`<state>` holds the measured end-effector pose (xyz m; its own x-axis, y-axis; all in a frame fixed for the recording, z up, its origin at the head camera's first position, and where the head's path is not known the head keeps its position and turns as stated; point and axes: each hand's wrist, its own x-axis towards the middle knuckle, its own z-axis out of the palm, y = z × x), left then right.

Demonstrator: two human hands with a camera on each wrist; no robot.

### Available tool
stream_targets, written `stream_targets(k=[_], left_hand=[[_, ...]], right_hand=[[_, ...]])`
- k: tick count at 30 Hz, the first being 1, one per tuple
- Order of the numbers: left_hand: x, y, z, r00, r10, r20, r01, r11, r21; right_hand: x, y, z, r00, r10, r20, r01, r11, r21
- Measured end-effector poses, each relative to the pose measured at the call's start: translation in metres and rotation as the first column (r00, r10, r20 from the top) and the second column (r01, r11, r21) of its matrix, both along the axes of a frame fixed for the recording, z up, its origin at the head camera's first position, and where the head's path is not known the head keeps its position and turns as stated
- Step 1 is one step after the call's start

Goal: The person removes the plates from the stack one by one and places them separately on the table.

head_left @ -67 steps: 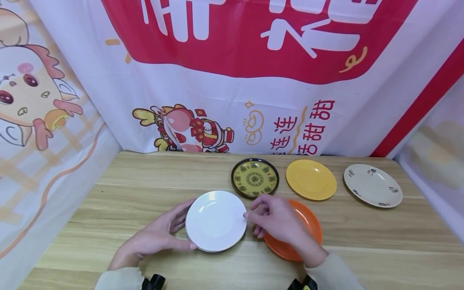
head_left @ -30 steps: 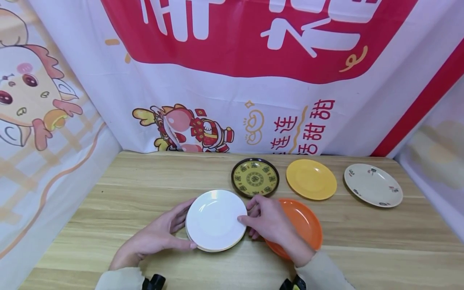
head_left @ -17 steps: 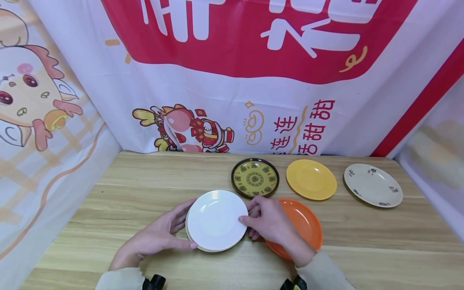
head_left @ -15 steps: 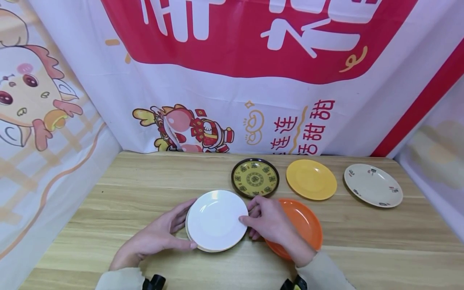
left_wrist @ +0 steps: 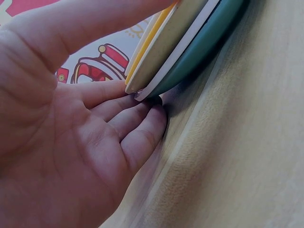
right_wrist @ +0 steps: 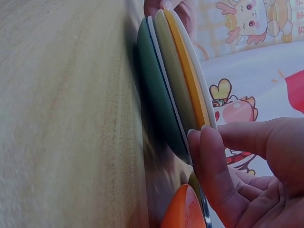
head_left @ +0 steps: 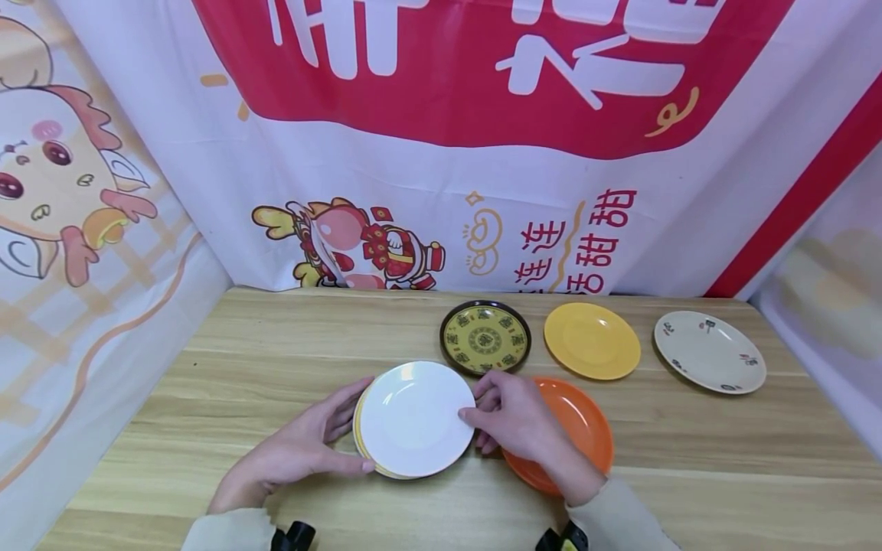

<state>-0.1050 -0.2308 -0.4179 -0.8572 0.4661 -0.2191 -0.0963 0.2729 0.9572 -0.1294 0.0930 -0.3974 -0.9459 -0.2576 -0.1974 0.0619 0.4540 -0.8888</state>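
A white plate [head_left: 417,419] tops a stack of several plates, with a yellow plate [right_wrist: 188,71] directly beneath it, then beige and pale ones, and a green plate [right_wrist: 156,95] at the bottom. My right hand [head_left: 517,413] pinches the white plate's right rim, thumb on top and fingertips under the edge. The white plate sits a little right of the others, baring a yellow sliver at their left. My left hand [head_left: 313,440] holds the stack's left side, its fingers [left_wrist: 142,130] against the lower rims and its thumb at the front edge.
An orange plate [head_left: 586,428] lies partly under my right forearm. Behind the stack are a dark-rimmed patterned plate [head_left: 485,338], another yellow plate [head_left: 591,341] and a cream oval plate [head_left: 710,352]. Printed cloth [head_left: 441,191] hangs behind the wooden table [head_left: 289,337].
My right hand has closed on the top white plate's rim and drawn that plate slightly right, exposing the yellow edge beneath. My left hand has stayed in place.
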Motion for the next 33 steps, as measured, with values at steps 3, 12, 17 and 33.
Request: stream_targets(k=[3,12,17,33], left_hand=[[0.0,0.0,0.001,1.0,0.004,0.007,-0.003,1.0,-0.002],[0.001,0.001,0.003,1.0,0.003,0.001,-0.003,1.0,-0.004],[0.001,0.001,0.003,1.0,0.007,0.011,-0.007,1.0,-0.009],[0.001,0.002,0.003,1.0,0.012,0.023,-0.011,1.0,-0.027]], right_hand=[[0.0,0.001,0.0,1.0,-0.002,0.007,0.002,1.0,-0.006],[-0.001,0.006,0.003,1.0,-0.009,0.014,0.009,0.999,-0.04],[-0.002,0.009,0.005,0.999,-0.02,0.032,0.022,0.997,-0.075],[-0.004,0.015,0.009,0.989,-0.106,0.106,0.12,0.982,-0.143]])
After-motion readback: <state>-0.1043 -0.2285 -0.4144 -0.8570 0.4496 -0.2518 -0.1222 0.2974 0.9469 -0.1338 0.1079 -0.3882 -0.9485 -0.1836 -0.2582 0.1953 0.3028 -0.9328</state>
